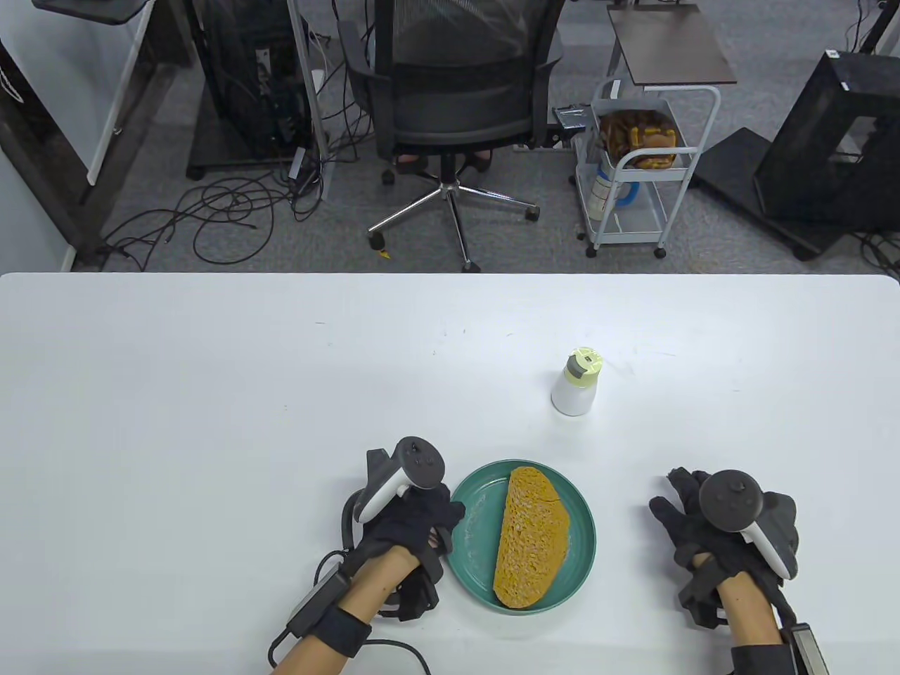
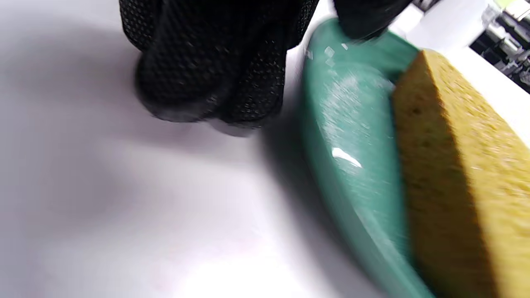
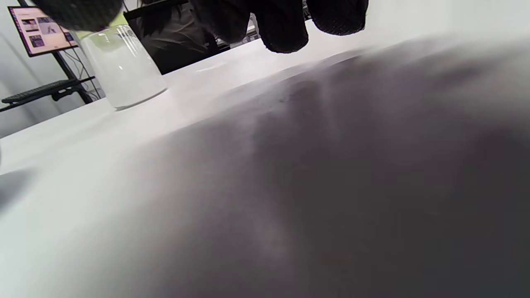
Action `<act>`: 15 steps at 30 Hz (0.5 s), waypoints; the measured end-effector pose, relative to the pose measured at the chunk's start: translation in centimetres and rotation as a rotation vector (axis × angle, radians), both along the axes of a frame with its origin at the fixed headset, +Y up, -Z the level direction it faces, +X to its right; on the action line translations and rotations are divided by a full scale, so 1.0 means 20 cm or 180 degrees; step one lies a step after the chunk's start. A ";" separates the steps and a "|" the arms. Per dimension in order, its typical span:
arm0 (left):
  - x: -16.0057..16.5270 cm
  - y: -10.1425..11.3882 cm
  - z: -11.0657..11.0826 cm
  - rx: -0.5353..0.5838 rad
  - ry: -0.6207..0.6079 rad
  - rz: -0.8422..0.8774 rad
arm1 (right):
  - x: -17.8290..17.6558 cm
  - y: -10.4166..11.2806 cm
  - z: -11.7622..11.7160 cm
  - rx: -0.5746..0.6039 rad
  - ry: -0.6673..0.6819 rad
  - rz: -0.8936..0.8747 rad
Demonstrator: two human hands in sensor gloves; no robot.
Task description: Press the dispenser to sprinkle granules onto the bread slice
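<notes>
A white dispenser bottle (image 1: 575,385) with a pale green and grey top stands upright on the white table; it also shows in the right wrist view (image 3: 122,66). A slice of yellow-brown bread (image 1: 531,537) lies on a green plate (image 1: 474,524) near the front edge. My left hand (image 1: 446,524) is at the plate's left rim. In the left wrist view its thumb (image 2: 364,20) lies on the rim (image 2: 352,136) and the curled fingers (image 2: 215,87) rest on the table beside it. My right hand (image 1: 671,503) rests on the table right of the plate, fingers loosely spread and empty.
The white table (image 1: 211,394) runs the full width. An office chair (image 1: 450,105) and a small white cart (image 1: 636,169) stand on the floor beyond the far edge.
</notes>
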State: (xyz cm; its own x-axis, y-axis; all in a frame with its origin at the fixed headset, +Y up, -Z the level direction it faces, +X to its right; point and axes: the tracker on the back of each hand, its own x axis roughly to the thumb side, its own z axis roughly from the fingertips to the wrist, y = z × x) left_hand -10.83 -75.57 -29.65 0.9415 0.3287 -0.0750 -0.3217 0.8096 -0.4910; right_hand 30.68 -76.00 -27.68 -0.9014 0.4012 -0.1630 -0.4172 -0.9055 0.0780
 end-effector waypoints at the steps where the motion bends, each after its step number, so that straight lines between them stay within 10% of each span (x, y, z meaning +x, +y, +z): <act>1: -0.04 0.03 0.03 0.0298 -0.0009 -0.0152 | -0.02 0.01 -0.05 0.0074 0.0018 -0.0140; 9: -0.48 0.10 0.26 0.1393 0.0365 -0.0629 | -0.27 0.09 -0.47 0.0744 -0.0133 -0.1124; 15: -0.55 0.08 0.19 0.1055 0.0506 -0.0366 | -0.37 0.04 -0.75 0.0368 -0.0318 -0.1327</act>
State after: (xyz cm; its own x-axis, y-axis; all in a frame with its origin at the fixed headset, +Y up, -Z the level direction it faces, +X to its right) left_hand -21.75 -74.04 -25.79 0.9588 0.2526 -0.1302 -0.2707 0.9512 -0.1479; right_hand 23.36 -75.25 -42.76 -0.6406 0.7479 -0.1739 -0.7490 -0.6585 -0.0731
